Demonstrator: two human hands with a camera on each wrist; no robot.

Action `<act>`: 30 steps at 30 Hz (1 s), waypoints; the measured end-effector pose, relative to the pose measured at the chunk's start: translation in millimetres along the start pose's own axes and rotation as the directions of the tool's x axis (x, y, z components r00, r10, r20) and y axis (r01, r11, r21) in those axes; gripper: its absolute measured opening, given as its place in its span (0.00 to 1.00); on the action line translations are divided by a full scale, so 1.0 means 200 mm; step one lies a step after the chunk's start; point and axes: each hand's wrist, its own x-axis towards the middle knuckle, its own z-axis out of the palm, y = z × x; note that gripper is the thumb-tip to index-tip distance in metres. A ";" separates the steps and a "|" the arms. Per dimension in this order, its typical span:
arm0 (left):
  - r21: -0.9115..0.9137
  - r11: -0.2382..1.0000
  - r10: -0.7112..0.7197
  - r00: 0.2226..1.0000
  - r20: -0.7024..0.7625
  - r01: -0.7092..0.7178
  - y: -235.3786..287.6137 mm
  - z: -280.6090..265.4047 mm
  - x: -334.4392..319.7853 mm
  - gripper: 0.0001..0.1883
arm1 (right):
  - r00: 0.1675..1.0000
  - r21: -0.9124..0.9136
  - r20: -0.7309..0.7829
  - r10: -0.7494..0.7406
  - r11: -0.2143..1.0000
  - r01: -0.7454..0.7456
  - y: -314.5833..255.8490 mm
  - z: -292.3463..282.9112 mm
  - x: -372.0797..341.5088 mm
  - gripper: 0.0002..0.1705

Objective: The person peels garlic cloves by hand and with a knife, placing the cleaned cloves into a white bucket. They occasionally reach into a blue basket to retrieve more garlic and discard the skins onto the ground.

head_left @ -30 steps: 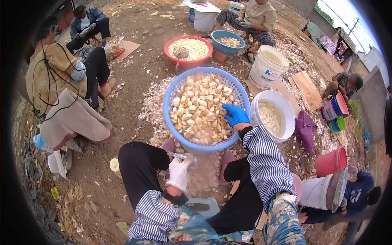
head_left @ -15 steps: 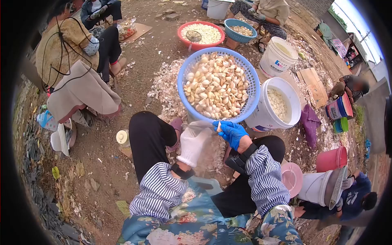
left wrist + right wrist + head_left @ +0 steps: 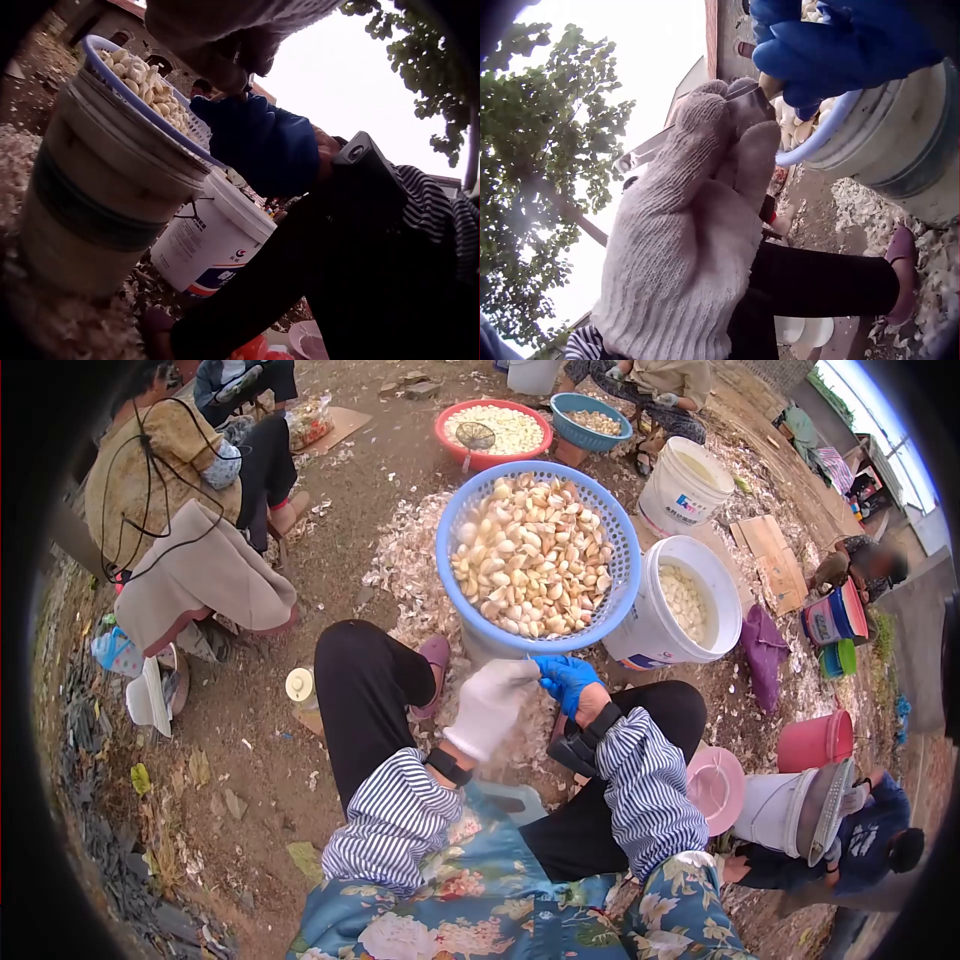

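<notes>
My left hand, in a white knitted glove, grips a small knife whose metal handle sticks out behind the curled fingers. My right hand, in a blue glove, pinches a garlic clove between thumb and fingers. Both hands meet just in front of a blue perforated basket, the knife's tip end right at the clove. Unpeeled garlic cloves fill the basket, which stands on a bucket. In the head view the gloves hide most of the knife and the clove.
A white bucket of peeled cloves in liquid stands right of the basket, another white bucket behind it. Farther back are a red basin and a teal basin. Garlic skins litter the ground. Several seated people surround the area.
My right hand has left the cloves in the basket with one clove and come back towards my lap. My left hand has moved up and right with the knife to meet it.
</notes>
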 end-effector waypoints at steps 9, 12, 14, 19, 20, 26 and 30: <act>-0.419 0.793 -0.540 0.829 -0.148 0.442 -0.12 -0.06 0.06 0.04 | 0.984 -0.112 0.159 0.084 0.991 -0.067 0.05 0.03 -0.01 0.12; -0.344 0.794 -0.581 0.793 -0.183 0.501 -0.10 -0.07 0.06 0.05 | 0.968 -0.139 0.220 0.123 0.986 -0.094 0.05 0.04 -0.04 0.14; -0.293 0.793 -0.601 0.763 -0.237 0.534 -0.03 -0.09 0.09 0.05 | 0.934 -0.140 0.321 0.158 0.983 -0.118 0.02 0.05 -0.06 0.15; -0.274 0.824 -0.557 0.794 -0.242 0.495 -0.15 -0.13 0.08 0.07 | 0.913 -0.042 0.402 0.066 0.998 -0.053 -0.02 0.06 -0.08 0.17; -0.379 0.789 -0.578 0.794 -0.191 0.483 -0.14 -0.12 0.07 0.07 | 0.928 -0.011 0.372 0.020 1.000 -0.017 -0.02 0.05 -0.07 0.18; -0.475 0.776 -0.493 0.869 -0.047 0.415 -0.01 -0.09 0.07 0.12 | 0.968 0.193 0.237 -0.089 0.980 0.042 0.01 -0.04 0.00 0.17; -0.484 0.768 -0.475 0.880 0.009 0.420 0.01 -0.08 0.06 0.12 | 0.967 0.253 0.225 -0.117 0.966 0.057 0.01 -0.01 0.00 0.16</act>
